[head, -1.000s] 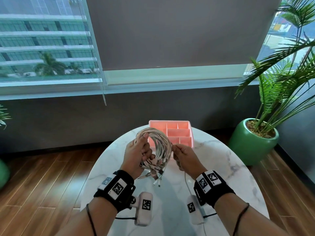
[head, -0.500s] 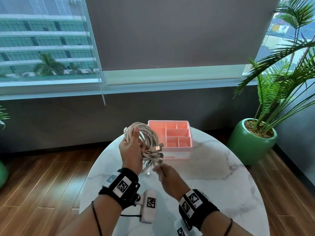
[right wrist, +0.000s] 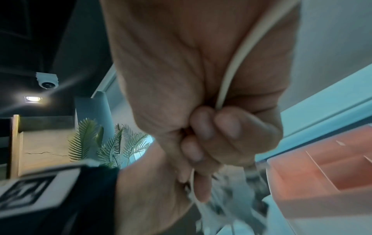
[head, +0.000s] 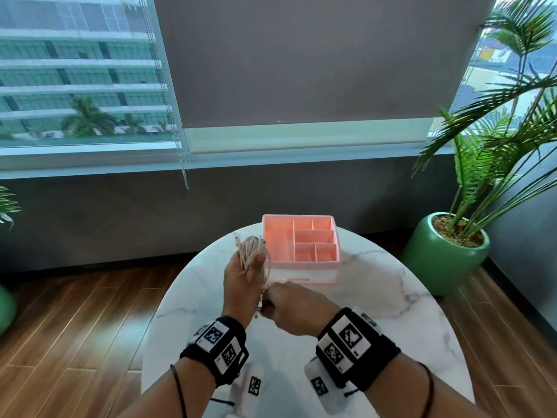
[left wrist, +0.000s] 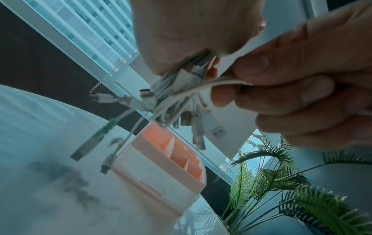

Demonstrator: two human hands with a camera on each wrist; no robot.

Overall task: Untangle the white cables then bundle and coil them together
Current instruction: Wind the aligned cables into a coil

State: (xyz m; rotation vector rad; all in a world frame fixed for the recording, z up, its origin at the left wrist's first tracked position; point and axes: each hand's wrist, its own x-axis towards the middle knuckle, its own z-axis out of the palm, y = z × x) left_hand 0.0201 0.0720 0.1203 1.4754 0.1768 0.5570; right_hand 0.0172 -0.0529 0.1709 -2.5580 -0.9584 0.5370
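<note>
At frame centre, the left hand point(head: 241, 279) is gripping the coiled white cables point(head: 253, 251) above the marble table point(head: 376, 312). The right hand point(head: 289, 306) is pinching strands just below. A pink organiser point(head: 271, 236) is sitting beyond.

Black wristbands point(head: 217, 346) bearing white square-coded tags; thin black cords point(head: 178, 390) round bare forearms, lower frame.

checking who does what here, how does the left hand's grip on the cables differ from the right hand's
1. The left hand grips the whole coil of cables; the right hand holds only a single cable running through its fist.
2. The left hand is raised, fingers up; the right hand sits lower, just under it, near the dangling plugs.

Shared: both are curled closed on white cable, above the table, in front of the pink organizer.
</note>
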